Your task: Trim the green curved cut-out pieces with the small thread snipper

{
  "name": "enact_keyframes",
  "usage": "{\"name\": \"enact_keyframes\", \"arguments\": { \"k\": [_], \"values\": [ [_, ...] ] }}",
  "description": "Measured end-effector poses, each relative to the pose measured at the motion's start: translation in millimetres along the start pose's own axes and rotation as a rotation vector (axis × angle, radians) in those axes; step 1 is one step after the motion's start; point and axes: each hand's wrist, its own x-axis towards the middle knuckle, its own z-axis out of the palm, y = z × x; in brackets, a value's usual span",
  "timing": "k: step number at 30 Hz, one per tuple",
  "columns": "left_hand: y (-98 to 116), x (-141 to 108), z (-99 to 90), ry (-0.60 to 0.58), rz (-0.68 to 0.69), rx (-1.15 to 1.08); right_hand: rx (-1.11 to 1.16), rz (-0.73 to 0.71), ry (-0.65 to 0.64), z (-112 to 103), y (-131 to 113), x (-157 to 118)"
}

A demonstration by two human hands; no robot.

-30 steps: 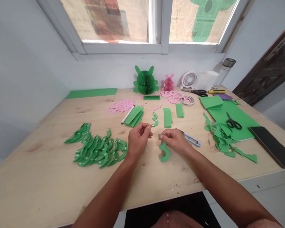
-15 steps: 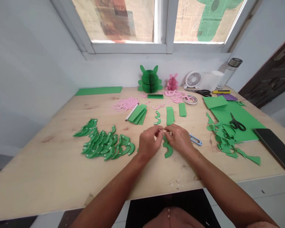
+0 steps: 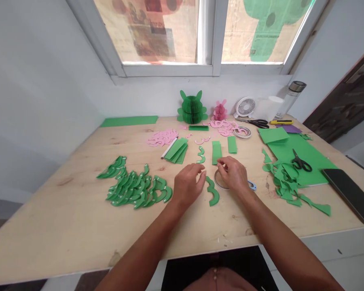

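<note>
Against the far edge of the table (image 3: 63, 230), toward its left corner, I see 1 green strip (image 3: 129, 121); nearer the front edge lies 1 heap of green wavy pieces (image 3: 136, 190), overlapping too much for me to count. Next come 1 spread of pink cutouts (image 3: 162, 138) and 1 sheaf of folded green slips (image 3: 177, 150). The left hand (image 3: 186, 184) is loosely curled, thumb and fingertips slightly apart, just beside 1 green wavy strip (image 3: 212, 193) lying on the table between the 2 hands; I can't tell if they touch. Then I have 1 tape roll (image 3: 216, 182), partly hidden by the right hand (image 3: 234, 176), whose fingers are bent; I can't tell whether they pinch anything. Toward the right edge I count 2 black scissors (image 3: 303, 164), 1 pile of green scraps (image 3: 286, 180) and 1 phone (image 3: 350, 194).
</note>
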Motion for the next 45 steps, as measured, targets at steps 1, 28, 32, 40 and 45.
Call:
{"name": "enact_keyframes", "arguments": {
  "k": [1, 28, 32, 40, 45],
  "values": [
    [-2, 2, -6.2, -0.033, -0.033, 0.065, 0.009, 0.002, -0.001, 0, 0, 0],
    [-29, -51, -31.4, 0.144, -0.323, 0.163, 0.11, -0.006, -0.01, 0, -2, -2],
    [-23, -49, -32.8, 0.28, -0.516, -0.224, 0.129, -0.008, -0.006, 0, -2, -2],
    [-14, -49, -27.8, 0.365, -0.619, -0.456, 0.147, 0.007, 0.006, -1, -1, -1],
    [-11, -47, -16.6, 0.254, -0.241, 0.166, 0.158, 0.005, 0.046, -4, 1, 0]
  ]
}}
